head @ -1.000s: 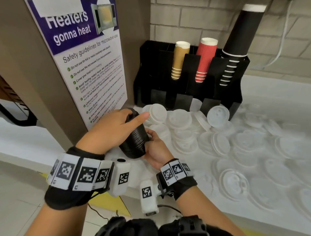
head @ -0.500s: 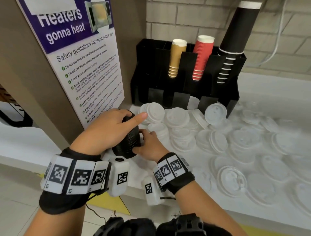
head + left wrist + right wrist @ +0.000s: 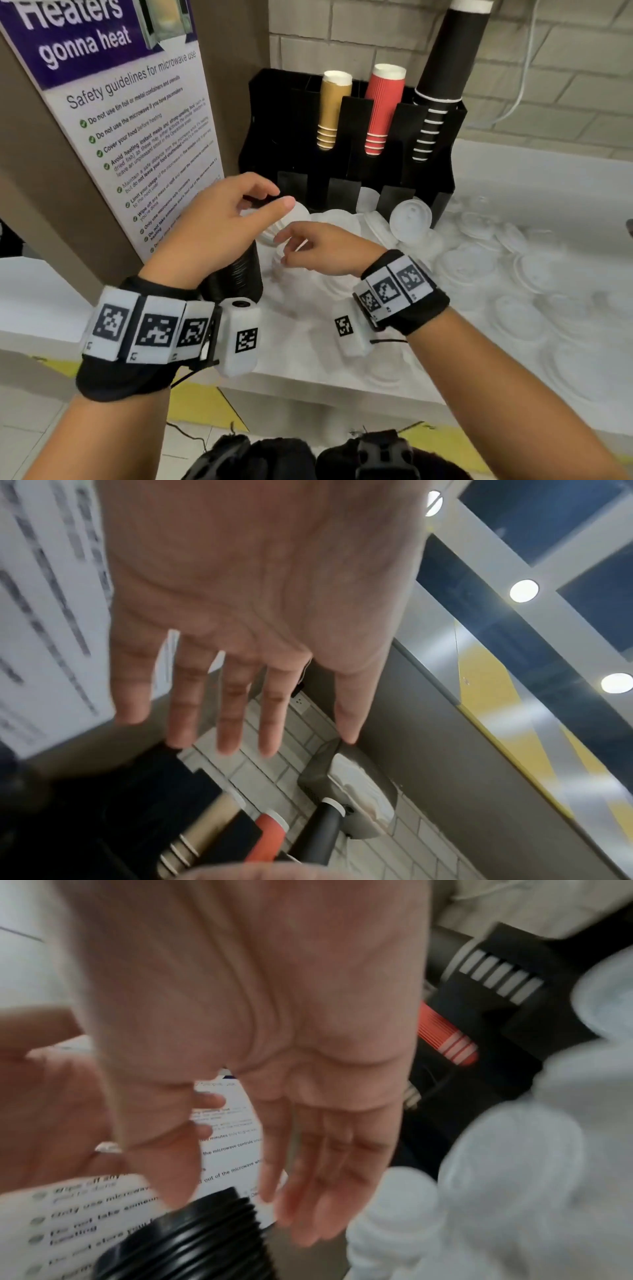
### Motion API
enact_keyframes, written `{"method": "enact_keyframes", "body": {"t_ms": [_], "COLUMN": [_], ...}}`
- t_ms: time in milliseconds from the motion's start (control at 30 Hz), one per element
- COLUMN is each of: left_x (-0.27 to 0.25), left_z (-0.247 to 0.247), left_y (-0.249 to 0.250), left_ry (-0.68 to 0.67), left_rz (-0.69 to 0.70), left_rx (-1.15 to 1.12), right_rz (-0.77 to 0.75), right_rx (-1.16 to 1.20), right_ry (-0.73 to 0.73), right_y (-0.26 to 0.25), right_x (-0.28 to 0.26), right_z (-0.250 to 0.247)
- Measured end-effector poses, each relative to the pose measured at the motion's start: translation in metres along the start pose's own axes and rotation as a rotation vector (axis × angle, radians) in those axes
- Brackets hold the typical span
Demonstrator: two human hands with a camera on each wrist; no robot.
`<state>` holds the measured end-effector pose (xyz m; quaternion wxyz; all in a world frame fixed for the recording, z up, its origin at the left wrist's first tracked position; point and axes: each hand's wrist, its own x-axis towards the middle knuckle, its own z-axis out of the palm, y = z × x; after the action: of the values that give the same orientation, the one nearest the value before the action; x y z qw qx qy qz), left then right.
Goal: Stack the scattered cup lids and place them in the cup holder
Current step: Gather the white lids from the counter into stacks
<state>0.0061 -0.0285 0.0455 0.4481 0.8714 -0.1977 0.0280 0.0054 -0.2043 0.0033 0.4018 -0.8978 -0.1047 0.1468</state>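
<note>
Nearest you, your left hand (image 3: 219,226) hovers over the black lid stack (image 3: 236,274) standing upright on the white counter (image 3: 308,370), next to the poster; the left wrist view shows its fingers (image 3: 232,718) spread and straight, holding nothing. Just beside it, your right hand (image 3: 325,250) reaches over the near white lids; the right wrist view shows an open, relaxed palm with nothing pinched, though the frame is blurred.

Progress looks early to middling, in my judgement: one black stack is built but not yet in the cup holder (image 3: 291,137), and the scattered white lids (image 3: 479,267) cover most of the counter, loose or in short piles. The holder's lower slots look mostly unfilled; one white lid (image 3: 409,216) leans against its front.

The head view alone shows the whole spread and the tan cups (image 3: 334,109), red cups (image 3: 382,106) and black cups (image 3: 442,85) in the holder's upper row. The wrist views alone show both palms bare, and the right one shows the black stack's ribbed edges (image 3: 192,1240) up close.
</note>
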Motion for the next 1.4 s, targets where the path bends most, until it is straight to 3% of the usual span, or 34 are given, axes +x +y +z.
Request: {"method": "enact_keyframes", "body": {"t_ms": [100,233,433,667,867,967,1067,1100,1167,1233,1300,1400], "left_x": [0.013,0.024,0.022,0.030,0.034,0.035,0.037,0.038,0.040,0.044,0.050,0.058], "left_z": [0.018,0.044,0.063,0.069,0.086,0.098,0.107,0.109,0.109,0.104,0.092,0.072], "left_y": [0.011,0.011,-0.003,-0.010,-0.009,-0.003,-0.001,0.000,0.001,-0.003,-0.006,-0.007], "left_ry": [0.015,-0.038,-0.082,-0.044,-0.006,-0.144,-0.406,-0.440,-0.365,-0.188,0.009,0.200], "left_rz": [0.088,0.073,0.007,-0.043,-0.183,-0.369,-0.373,-0.379,-0.446,-0.485,-0.437,-0.320], "left_rx": [-0.198,-0.343,-0.419,-0.475,-0.564,-0.848,-1.200,-1.321,-1.520,-1.612,-1.593,-1.514], "right_rz": [-0.070,-0.023,-0.016,-0.068,-0.168,-0.252,-0.282,-0.270,-0.247,-0.241,-0.207,-0.103], "right_rx": [-0.335,-0.645,-0.908,-0.785,-0.429,-0.212,-0.097,-0.072,-0.041,-0.031,-0.082,-0.319], "right_ry": [-0.248,-0.549,-0.714,-0.595,-0.076,0.068,0.056,0.034,0.039,0.166,0.271,0.182], "right_y": [0.001,0.018,0.050,0.060,0.044,0.033,0.024,0.022,0.022,0.025,0.030,0.039], "right_x": [-0.018,-0.042,-0.077,-0.074,-0.045,-0.034,-0.025,-0.023,-0.015,-0.003,0.014,0.043], "right_z": [-0.026,-0.026,-0.002,-0.007,-0.073,-0.094,-0.098,-0.099,-0.102,-0.109,-0.116,-0.111]}}
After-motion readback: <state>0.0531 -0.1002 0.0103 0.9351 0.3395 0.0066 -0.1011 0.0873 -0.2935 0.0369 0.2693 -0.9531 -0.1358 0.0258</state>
